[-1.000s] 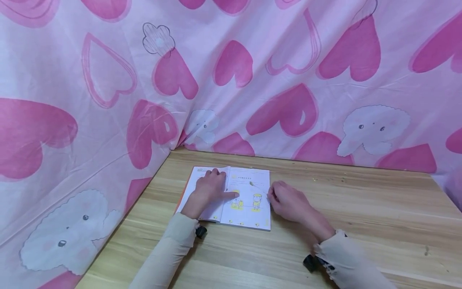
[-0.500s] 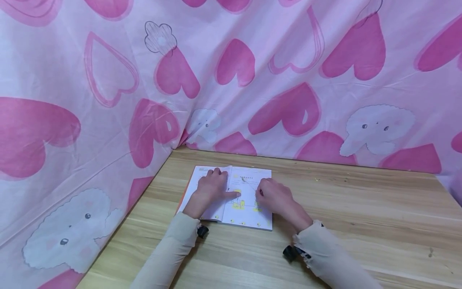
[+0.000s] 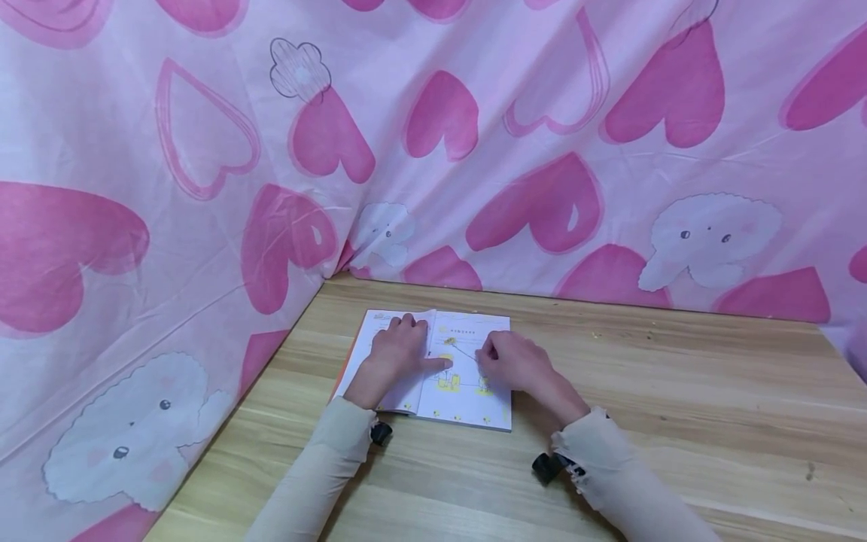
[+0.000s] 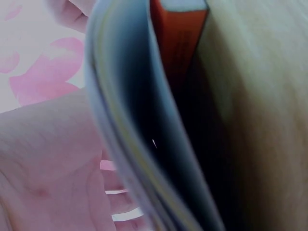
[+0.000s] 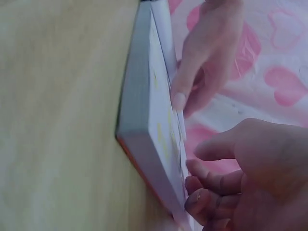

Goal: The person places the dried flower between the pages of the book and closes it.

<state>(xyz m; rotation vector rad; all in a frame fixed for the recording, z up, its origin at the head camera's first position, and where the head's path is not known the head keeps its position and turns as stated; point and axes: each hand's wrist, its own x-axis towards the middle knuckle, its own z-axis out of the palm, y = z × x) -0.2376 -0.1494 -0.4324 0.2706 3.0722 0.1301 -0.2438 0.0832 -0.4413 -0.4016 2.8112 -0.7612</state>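
Note:
An open book [image 3: 463, 410] with white pages, yellow cartoon prints and an orange cover edge lies on the wooden table. My left hand [image 3: 398, 352] presses on its left page near the fold, the thumb reaching over the right page. Over the right page, my right hand [image 3: 516, 363] pinches the end of a thin stem with a small yellow-brown head [image 3: 450, 342]. That head lies against the upper part of the page, below a printed heading. In the right wrist view, the right hand's curled fingers [image 5: 207, 183] are beside the page. The left wrist view shows the curved page edges [image 4: 127, 144] close up.
Small yellow crumbs [image 3: 594, 335] are scattered on the table [image 3: 677, 406] to the right of the book. A pink heart-patterned cloth [image 3: 528, 203] hangs behind the table and along its left side. Black wrist cameras [image 3: 545, 468] sit under both cuffs.
My right hand has moved left from the book's right edge to over the right page, bringing the stem and its head leftward. The left hand has stayed in place.

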